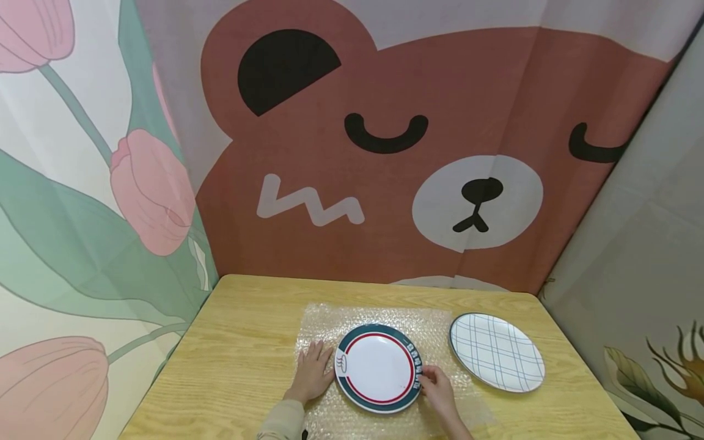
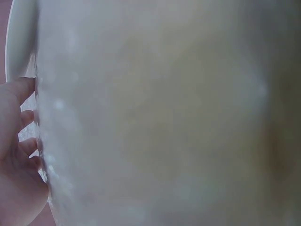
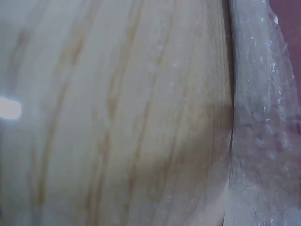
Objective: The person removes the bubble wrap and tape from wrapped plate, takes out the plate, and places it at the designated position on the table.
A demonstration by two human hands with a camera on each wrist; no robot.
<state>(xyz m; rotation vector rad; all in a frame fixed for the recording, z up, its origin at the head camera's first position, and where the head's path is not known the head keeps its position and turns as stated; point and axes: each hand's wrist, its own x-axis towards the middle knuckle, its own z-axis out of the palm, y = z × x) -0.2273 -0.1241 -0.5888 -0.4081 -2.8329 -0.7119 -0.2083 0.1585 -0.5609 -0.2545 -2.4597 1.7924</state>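
Observation:
A round plate (image 1: 379,370) with a dark green rim, a red ring and a white centre lies face up on a sheet of bubble wrap (image 1: 324,318). At its left edge, my left hand (image 1: 312,374) rests flat on the wrap with fingers extended. My right hand (image 1: 438,391) pinches the plate's right rim between thumb and fingers. The left wrist view catches the left hand (image 2: 16,150) low against the wrap, near the plate's pale edge (image 2: 19,42). In the right wrist view the hand is not clearly visible.
To the right of the wrap, a white plate (image 1: 497,352) with a blue grid pattern lies on the wooden table (image 1: 242,342). A bear-printed curtain (image 1: 385,183) hangs behind the table's back edge. Patterned cloths stand at both sides.

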